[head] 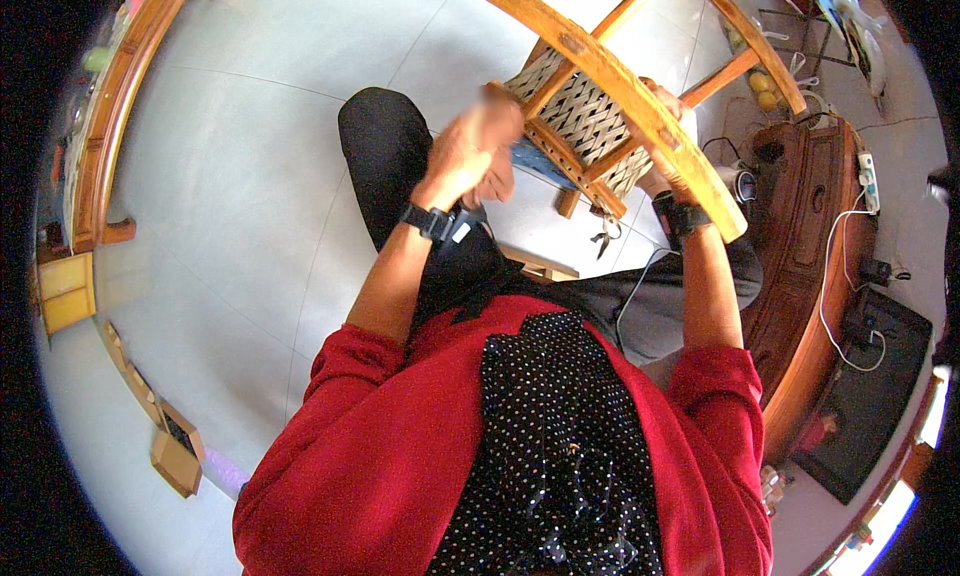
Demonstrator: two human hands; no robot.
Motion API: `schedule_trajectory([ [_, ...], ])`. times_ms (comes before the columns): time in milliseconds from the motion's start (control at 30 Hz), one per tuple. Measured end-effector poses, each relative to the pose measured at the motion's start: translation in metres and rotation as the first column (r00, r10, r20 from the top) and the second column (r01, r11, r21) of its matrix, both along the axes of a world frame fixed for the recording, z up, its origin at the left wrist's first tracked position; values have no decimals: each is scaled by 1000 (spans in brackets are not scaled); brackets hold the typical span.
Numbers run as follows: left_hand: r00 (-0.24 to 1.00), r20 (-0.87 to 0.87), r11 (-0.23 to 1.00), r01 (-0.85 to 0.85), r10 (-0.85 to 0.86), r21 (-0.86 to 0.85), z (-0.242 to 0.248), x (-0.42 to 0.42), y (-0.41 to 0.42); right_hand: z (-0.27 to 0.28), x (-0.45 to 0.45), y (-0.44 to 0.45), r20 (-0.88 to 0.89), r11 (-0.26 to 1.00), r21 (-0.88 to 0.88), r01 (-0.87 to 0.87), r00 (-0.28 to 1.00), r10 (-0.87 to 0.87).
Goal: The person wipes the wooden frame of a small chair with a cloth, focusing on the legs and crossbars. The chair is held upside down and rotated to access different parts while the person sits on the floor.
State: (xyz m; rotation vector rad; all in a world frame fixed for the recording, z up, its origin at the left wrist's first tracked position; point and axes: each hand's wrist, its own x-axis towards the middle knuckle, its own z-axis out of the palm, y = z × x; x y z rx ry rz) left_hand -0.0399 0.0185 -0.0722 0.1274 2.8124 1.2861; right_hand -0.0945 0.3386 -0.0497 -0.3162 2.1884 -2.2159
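Note:
A wooden chair or rocker frame [622, 73] with curved rails is held tilted before me, its woven strap seat [585, 115] showing between the bars. My right hand [667, 141] grips it at the right, partly hidden behind the large curved rail. At the seat frame's left corner is my left hand [480, 152], its fingertips blurred; whether it holds anything I cannot tell. A row of small holes runs along the seat's near bar [570, 163]. From that bar's lower end hangs a dark strip [604, 235]. Something blue shows beneath the seat.
A carved wooden cabinet [799, 201] stands at the right, with a white power strip [868, 182] and cables beside it. Far left is long wooden furniture [112, 126]. An open cardboard box [176, 456] lies at the lower left. Below the chair frame, a low wooden piece [544, 265] shows near my legs.

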Motion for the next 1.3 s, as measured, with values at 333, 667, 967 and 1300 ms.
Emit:
schedule_trajectory([
  [333,960,-156,890,145,-232,-432,-19,-65,45,31,20,-28,-413,866,378,326,897,-158],
  [667,880,-111,554,189,-463,-811,-39,-139,-1,29,10,-31,-473,885,364,289,876,-91],
  [967,882,-50,607,280,-468,-744,-20,-106,5,29,12,-28,-467,885,370,282,880,-85],
  [1300,980,120,667,195,-156,-719,8,-132,-54,34,17,-27,-456,881,372,293,884,-102],
])
